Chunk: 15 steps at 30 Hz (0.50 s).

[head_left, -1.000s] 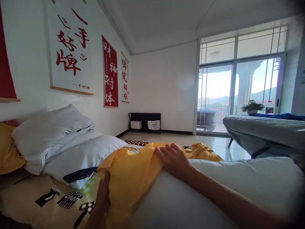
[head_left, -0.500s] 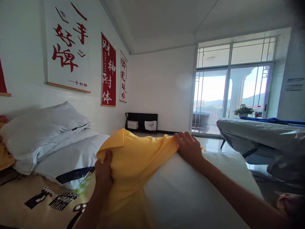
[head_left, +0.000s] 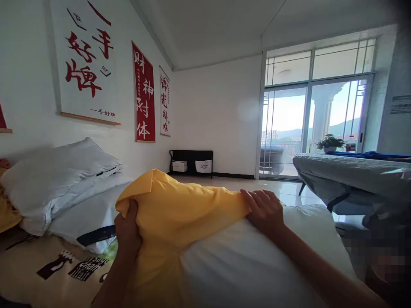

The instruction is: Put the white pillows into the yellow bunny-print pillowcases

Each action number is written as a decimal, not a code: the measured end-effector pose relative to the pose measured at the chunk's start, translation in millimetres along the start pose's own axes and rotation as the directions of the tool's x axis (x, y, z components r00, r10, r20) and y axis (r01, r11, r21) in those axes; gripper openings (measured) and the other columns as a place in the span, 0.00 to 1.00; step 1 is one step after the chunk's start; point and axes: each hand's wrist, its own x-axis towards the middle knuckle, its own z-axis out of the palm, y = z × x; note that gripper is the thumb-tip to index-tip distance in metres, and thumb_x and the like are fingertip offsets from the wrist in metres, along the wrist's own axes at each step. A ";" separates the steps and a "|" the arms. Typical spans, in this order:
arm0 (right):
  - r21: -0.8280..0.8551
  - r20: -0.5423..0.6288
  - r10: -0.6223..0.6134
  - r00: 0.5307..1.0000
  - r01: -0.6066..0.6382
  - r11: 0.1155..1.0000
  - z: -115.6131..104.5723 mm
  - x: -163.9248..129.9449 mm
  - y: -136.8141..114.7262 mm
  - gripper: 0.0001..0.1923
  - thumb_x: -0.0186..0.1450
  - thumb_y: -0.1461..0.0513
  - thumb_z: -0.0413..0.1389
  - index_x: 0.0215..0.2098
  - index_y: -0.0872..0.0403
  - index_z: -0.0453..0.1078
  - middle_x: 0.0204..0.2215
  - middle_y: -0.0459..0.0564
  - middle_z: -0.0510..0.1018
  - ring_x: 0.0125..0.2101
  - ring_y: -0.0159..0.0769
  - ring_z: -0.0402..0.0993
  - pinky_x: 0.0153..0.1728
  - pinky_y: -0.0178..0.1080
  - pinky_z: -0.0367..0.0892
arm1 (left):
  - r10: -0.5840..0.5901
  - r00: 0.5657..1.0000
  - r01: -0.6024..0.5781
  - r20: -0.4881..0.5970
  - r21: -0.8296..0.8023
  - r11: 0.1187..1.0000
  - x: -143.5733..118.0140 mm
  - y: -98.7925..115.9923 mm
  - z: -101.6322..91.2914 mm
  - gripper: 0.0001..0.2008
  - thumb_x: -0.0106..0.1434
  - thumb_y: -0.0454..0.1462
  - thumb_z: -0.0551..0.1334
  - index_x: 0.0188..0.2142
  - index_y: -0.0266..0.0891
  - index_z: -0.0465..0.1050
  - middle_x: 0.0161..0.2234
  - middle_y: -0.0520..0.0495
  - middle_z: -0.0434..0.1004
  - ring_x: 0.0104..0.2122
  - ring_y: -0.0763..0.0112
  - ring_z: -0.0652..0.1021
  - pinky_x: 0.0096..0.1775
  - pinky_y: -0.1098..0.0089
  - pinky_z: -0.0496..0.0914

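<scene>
A large white pillow (head_left: 257, 261) lies across my lap, its far end inside a yellow pillowcase (head_left: 180, 209). My left hand (head_left: 126, 229) grips the near left side of the pillowcase below its raised corner. My right hand (head_left: 265, 209) clutches the yellow fabric's edge on top of the pillow, fingers curled over it. The cloth is stretched taut between both hands.
Several white pillows (head_left: 61, 171) are stacked at the left on a printed bedsheet (head_left: 38, 265) against a wall with red calligraphy banners (head_left: 144, 94). A grey bed (head_left: 349, 175) stands at the right. Glass balcony doors (head_left: 308, 124) and a black shelf (head_left: 192, 161) are at the far end.
Both hands lifted the yellow pillowcase off the bed and pulled it over the pillow's end. The left hand slid further left, the right hand further right and lower.
</scene>
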 end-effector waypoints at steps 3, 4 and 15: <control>0.106 0.049 0.047 0.998 -0.052 0.993 -6.4 -5.3 -8.3 0.16 0.58 0.73 0.48 0.39 0.57 0.72 0.25 0.47 0.78 0.29 0.35 0.70 0.34 0.38 0.61 | -0.068 0.998 0.068 -0.006 0.017 0.998 2.9 -7.8 -1.3 0.22 0.46 0.50 0.67 0.32 0.34 0.73 0.28 0.46 0.75 0.26 0.68 0.73 0.27 0.69 0.71; 0.152 0.094 0.084 0.992 -0.097 0.984 -9.2 -3.5 -11.6 0.16 0.57 0.74 0.48 0.38 0.56 0.72 0.27 0.47 0.78 0.30 0.35 0.71 0.34 0.38 0.62 | -0.084 0.996 0.084 0.015 -0.009 0.996 4.2 -11.4 -2.1 0.22 0.46 0.51 0.67 0.32 0.35 0.73 0.29 0.46 0.75 0.25 0.69 0.73 0.28 0.68 0.71; 0.217 -0.245 -0.213 0.946 0.267 0.939 -60.6 42.1 -78.2 0.11 0.64 0.66 0.50 0.37 0.52 0.74 0.34 0.49 0.78 0.39 0.37 0.69 0.42 0.45 0.66 | -0.043 0.997 0.045 0.068 -0.030 0.999 1.7 -17.6 -13.4 0.28 0.43 0.53 0.68 0.35 0.34 0.73 0.27 0.46 0.76 0.27 0.65 0.76 0.30 0.66 0.72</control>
